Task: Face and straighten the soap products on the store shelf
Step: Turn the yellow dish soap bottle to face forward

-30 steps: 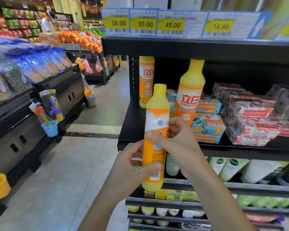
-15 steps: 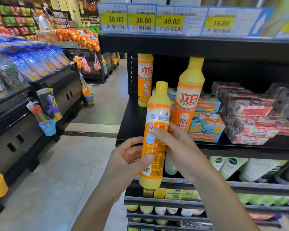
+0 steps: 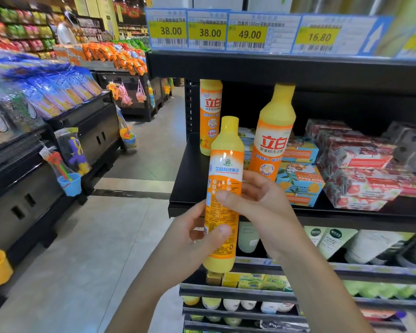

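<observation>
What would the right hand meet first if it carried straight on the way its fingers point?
The small yellow dish-soap bottle, which the right hand grips now. Past it, up and left, probably the tall orange bottle at the back of the shelf, though depth is unclear.

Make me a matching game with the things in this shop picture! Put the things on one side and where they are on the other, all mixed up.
Things
1. small bottle
2. big bottle
3. red soap boxes
4. blue bucket

Places
A. stacked at the right of the shelf
B. hanging on the display across the aisle
C. held in the left hand and right hand
D. standing on the shelf, behind the right hand

Pairs: 1-C, 2-D, 3-A, 4-B.
</observation>
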{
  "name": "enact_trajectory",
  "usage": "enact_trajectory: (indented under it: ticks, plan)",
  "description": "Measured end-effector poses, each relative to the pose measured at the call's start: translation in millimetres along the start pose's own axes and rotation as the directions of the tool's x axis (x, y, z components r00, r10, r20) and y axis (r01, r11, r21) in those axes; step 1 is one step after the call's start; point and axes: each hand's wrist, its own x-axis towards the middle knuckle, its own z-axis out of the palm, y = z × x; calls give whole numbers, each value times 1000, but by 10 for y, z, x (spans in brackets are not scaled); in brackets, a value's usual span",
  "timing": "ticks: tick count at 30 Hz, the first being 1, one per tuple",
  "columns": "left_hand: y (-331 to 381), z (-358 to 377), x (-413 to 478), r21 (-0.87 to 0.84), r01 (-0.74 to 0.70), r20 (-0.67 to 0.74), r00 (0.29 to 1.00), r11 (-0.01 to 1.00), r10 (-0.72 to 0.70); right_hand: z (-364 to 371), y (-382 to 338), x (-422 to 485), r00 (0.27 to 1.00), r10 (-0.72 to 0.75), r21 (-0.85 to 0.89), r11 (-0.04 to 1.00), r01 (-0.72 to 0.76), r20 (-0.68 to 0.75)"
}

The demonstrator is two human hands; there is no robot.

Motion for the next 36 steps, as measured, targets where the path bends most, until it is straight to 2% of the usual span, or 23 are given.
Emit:
enact_trajectory:
  ticks: [4, 9, 14, 18, 22, 27, 33, 36]
  plan:
    - [-16, 4, 17, 129, 8, -70, 998, 992, 1, 55, 18, 15, 997, -42, -36, 999, 40, -61]
    - [-50, 28, 38, 137, 32, -113, 993, 990, -16, 137, 59, 29, 989, -69, -124, 991, 53, -130]
    - [-76, 41, 20, 57, 4, -190, 982, 998, 6, 161, 58, 19, 993, -67, -145, 988, 53, -97]
    - [-68, 1, -20, -81, -11, -244, 970, 997, -9, 91, 42, 11, 997, -75, -74, 995, 73, -26]
    - [-87, -46, -38, -201, 12, -188, 981, 979, -50, 16, -17, 0, 993, -59, 13, 998, 58, 104]
    - [-96, -48, -68, -303, 34, -85, 994, 952, -63, 4, -65, -10, 979, -40, 12, 999, 38, 199]
    - [-139, -21, -69, -332, 62, -28, 997, 941, -75, 6, -37, -44, 987, -91, -31, 995, 96, 136]
    - [-122, 7, -69, -275, 59, -24, 997, 960, -69, 20, -40, -69, 989, -127, -50, 990, 131, 76]
